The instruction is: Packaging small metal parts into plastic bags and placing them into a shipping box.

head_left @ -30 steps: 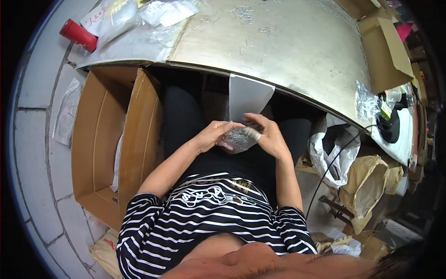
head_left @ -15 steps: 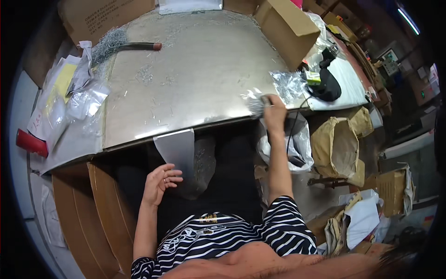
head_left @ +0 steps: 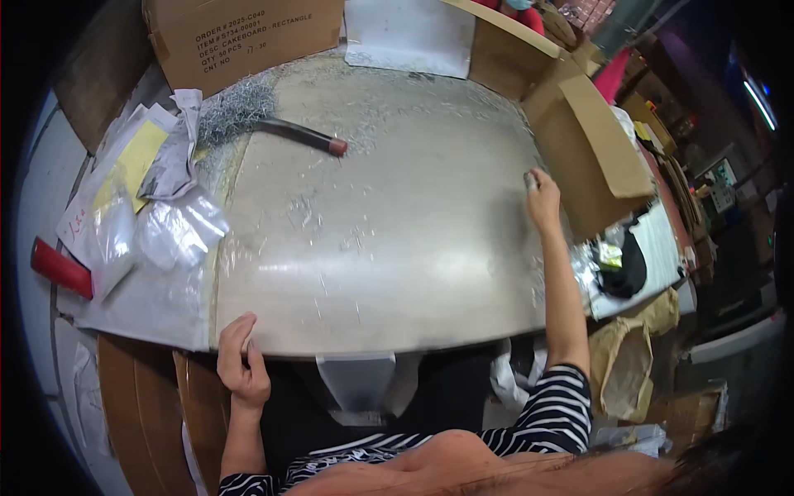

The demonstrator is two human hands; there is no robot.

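Note:
At the right side of the metal-topped table [head_left: 397,223], my right hand [head_left: 542,200] reaches forward beside an open cardboard box. Its fingers are curled together, and a small dark grey thing shows at the fingertips, too small to name. My left hand [head_left: 244,364] is at the table's front edge with thumb and fingers apart, holding nothing. A tangled heap of thin silvery wire-like pieces [head_left: 240,107] lies at the far left. Against it rests a dark bar with a reddish end [head_left: 306,137]. Loose slivers [head_left: 306,217] of the same silvery look are scattered over the tabletop.
Cardboard boxes stand behind the table [head_left: 240,41] and along its right [head_left: 591,149]. Papers [head_left: 132,157], clear plastic bags [head_left: 182,227] and a red cylinder [head_left: 62,268] lie left. A black object [head_left: 624,264] sits right, above a brown paper sack [head_left: 622,368]. Another person [head_left: 529,15] is beyond.
My right hand has left the shiny bits at the front right edge and moved farther over the table. My left hand has risen from my lap to the table edge. The view has shifted.

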